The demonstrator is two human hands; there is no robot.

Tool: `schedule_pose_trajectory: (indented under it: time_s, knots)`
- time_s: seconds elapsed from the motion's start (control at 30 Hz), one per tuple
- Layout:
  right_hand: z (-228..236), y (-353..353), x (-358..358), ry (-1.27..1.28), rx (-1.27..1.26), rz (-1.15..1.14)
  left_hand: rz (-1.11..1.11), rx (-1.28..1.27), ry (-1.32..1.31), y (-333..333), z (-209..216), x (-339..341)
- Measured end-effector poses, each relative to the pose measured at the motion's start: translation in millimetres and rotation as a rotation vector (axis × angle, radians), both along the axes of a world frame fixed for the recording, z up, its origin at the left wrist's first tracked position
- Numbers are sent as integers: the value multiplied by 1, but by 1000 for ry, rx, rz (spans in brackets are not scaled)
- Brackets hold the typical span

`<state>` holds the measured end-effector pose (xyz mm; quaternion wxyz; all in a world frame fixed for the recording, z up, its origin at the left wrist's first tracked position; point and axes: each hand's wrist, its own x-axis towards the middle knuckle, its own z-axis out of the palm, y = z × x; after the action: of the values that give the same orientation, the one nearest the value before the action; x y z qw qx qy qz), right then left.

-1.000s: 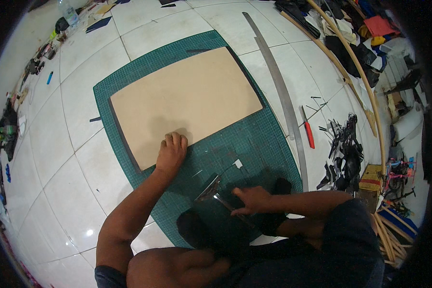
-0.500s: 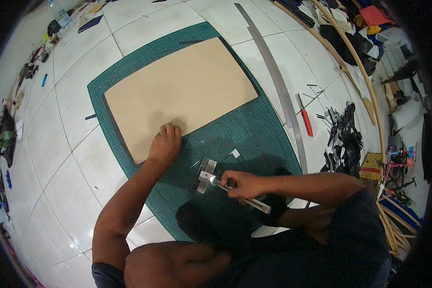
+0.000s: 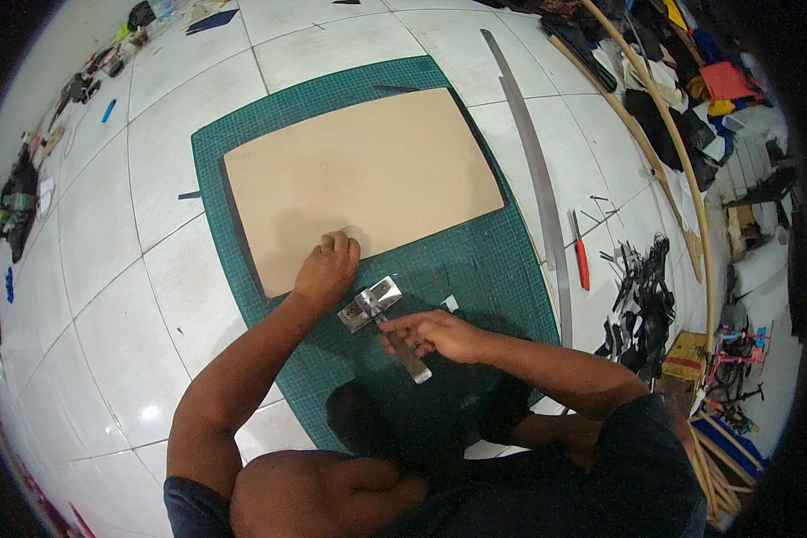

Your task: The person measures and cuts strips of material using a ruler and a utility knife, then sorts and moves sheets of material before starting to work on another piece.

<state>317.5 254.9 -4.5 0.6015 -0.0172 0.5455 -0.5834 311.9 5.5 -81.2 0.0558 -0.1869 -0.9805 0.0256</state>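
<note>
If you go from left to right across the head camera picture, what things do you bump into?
Blue marker → tan board on the green cutting mat → long metal ruler → red-handled tool → long bent wooden strip.

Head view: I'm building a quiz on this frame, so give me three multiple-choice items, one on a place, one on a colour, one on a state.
1. Where does the left hand rest?
A. on the near edge of the tan board
B. on the red-handled tool
C. on the bare floor tiles

2. What colour is the cutting mat under the board?
A. grey
B. green
C. yellow

3. How is the metal tool held?
A. it lies untouched
B. both hands grip it
C. the right hand has its fingers on its handle

Answers: 1 A, the palm lies on the board's near edge. 2 B, the gridded mat is green. 3 C, only the right hand's fingers lie on the handle.
</note>
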Motion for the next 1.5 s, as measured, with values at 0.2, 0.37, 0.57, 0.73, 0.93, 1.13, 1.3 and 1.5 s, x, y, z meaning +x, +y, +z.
schedule_pose_trajectory:
  time_s: [0.2, 0.37, 0.57, 0.73, 0.93, 1.13, 1.3, 1.5]
  knots:
    - [-8, -7, -4, 1220, 99, 481, 37, -47, -8, 0, 1, 1]
    - [-47, -22, -29, 1498, 214, 614, 32, -4, -6, 3, 1, -2]
    - [-41, -27, -41, 1419, 278, 745, 30, -15, -11, -1, 2, 0]
    - [-15, -23, -57, 1332, 288, 799, 28, 50, 12, -4, 2, 3]
    - [-3, -15, -69, 1460, 285, 586, 19, 45, -2, -5, -6, 3]
    - [3, -31, -93, 1614, 321, 513, 48, 22, -39, -3, -5, 4]
    - [2, -34, -99, 1528, 352, 471, 91, 163, -196, -1, 9, 3]
    - [13, -44, -98, 1494, 373, 439, 21, 43, 77, -8, -6, 6]
